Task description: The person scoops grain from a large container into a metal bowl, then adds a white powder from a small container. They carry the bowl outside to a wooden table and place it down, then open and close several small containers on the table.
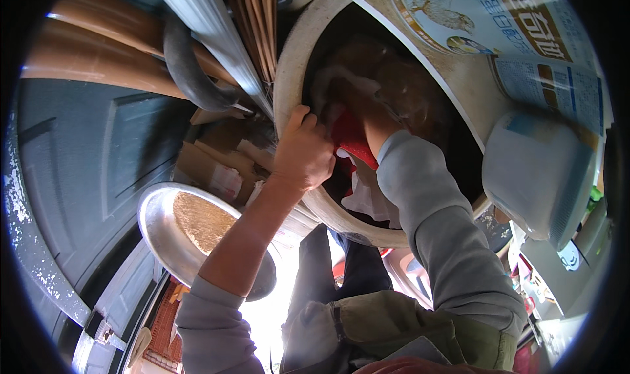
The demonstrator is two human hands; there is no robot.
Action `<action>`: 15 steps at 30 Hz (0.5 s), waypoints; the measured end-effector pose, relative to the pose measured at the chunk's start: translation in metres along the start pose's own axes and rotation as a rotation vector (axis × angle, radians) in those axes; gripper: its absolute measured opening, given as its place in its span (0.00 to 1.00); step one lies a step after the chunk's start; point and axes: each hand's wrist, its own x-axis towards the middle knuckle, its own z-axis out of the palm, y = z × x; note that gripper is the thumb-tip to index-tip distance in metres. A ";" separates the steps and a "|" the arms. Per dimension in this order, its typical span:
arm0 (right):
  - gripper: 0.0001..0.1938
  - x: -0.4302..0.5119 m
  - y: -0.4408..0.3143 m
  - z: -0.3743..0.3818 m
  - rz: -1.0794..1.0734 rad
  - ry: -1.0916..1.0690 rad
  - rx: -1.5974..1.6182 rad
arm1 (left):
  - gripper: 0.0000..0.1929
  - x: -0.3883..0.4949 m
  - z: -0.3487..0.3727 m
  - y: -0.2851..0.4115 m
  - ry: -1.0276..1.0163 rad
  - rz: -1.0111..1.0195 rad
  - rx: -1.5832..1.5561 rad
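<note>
My left hand [305, 150] is closed on the left side of a large round vat [290, 63], apparently holding its rim or a bag edge; which one is unclear. My right forearm reaches down into the dark inside of the vat, and my right hand [344, 95] is mostly hidden there. Beside it lies a red bag or cloth [352, 135], close to my right wrist. Whitish translucent plastic [369, 196] hangs inside the near part of the vat, and more pale plastic shows deeper in, around my right hand.
A metal basin [160, 226] holding grain-like material stands at lower left. Cardboard [197, 167] lies beside the vat. A printed box [492, 19] and a whitish plastic container [534, 172] stand at right. Brown pipes [108, 54] and thin sticks [253, 24] are at upper left.
</note>
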 end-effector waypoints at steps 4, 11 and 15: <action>0.15 0.008 0.000 0.014 0.050 0.007 0.002 | 0.08 -0.001 0.002 -0.001 0.053 0.002 -0.037; 0.15 0.001 -0.001 0.029 0.063 0.027 0.031 | 0.09 -0.002 0.004 -0.002 0.003 -0.007 -0.025; 0.15 -0.015 -0.003 0.032 0.048 0.011 0.052 | 0.09 -0.001 0.003 -0.001 0.059 -0.001 -0.001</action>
